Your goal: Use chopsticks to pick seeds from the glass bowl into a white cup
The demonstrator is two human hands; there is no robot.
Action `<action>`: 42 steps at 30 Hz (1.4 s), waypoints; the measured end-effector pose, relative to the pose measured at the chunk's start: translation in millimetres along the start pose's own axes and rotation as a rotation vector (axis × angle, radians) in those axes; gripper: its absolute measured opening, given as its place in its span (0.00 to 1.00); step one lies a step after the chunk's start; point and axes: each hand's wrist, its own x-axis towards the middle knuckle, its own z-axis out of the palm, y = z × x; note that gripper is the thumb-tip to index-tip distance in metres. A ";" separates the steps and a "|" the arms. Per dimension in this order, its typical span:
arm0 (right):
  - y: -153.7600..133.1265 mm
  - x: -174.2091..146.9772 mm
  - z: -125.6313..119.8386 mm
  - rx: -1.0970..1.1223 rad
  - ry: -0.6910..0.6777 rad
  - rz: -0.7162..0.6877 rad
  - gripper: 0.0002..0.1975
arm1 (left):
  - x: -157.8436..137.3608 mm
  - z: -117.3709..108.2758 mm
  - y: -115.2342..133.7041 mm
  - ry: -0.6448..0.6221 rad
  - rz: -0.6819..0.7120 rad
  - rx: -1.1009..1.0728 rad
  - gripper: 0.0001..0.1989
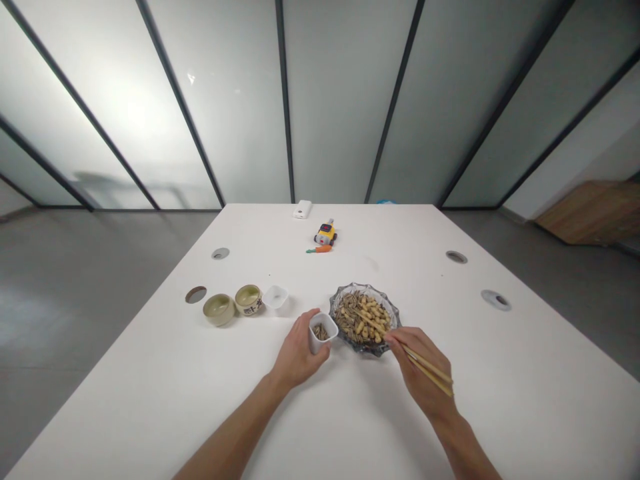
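My left hand (299, 355) is wrapped round a small white square cup (317, 344), which has some sunflower seeds (320, 331) in its bottom. Right beside the cup stands a glass bowl (358, 347) with a scalloped rim. Sunflower seeds (347, 308) fill its left part, and peanuts in their shells (373, 312) lie on the right. Between the fingers of my right hand (423, 370) is a pair of wooden chopsticks (431, 371). Their tips reach into the bowl among the seeds; whether they pinch anything is too small to tell.
Left of the cup stand another white cup (277, 301) and two greenish bowls, one lettered (249, 301) and one plain (219, 311). Farther back are a yellow toy car (326, 232), an orange toy screwdriver (323, 249) and a white box-shaped device (303, 209). Round holes (496, 300) pierce the white table (320, 433).
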 end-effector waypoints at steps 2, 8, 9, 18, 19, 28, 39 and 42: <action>0.3 -0.4 -0.2 0.012 -0.004 0.006 0.07 | -0.3 0.3 -0.7 -0.001 0.005 0.004 0.31; -3.7 2.4 -6.7 -0.019 0.042 -0.014 0.07 | 0.0 1.0 -1.5 0.007 0.007 0.006 0.32; -4.9 3.1 -8.1 -0.034 0.063 -0.006 0.08 | 0.2 1.2 -1.7 0.006 0.004 0.006 0.32; -14.6 2.9 -6.1 0.170 0.061 0.148 0.12 | -0.5 2.5 -5.2 0.010 0.006 -0.011 0.32; -13.9 3.1 -6.5 0.165 0.066 0.158 0.13 | -0.6 2.7 -5.6 0.010 0.005 -0.013 0.32; 1.8 5.7 -20.3 -0.040 0.127 0.224 0.19 | -0.5 3.1 -5.7 0.020 0.013 -0.008 0.32; -6.5 10.8 -22.7 -0.047 0.019 0.151 0.18 | -1.2 2.0 -6.7 0.017 0.000 -0.006 0.32; -5.5 10.3 -23.8 -0.054 -0.008 0.101 0.16 | -1.0 2.1 -6.2 0.016 -0.003 -0.008 0.32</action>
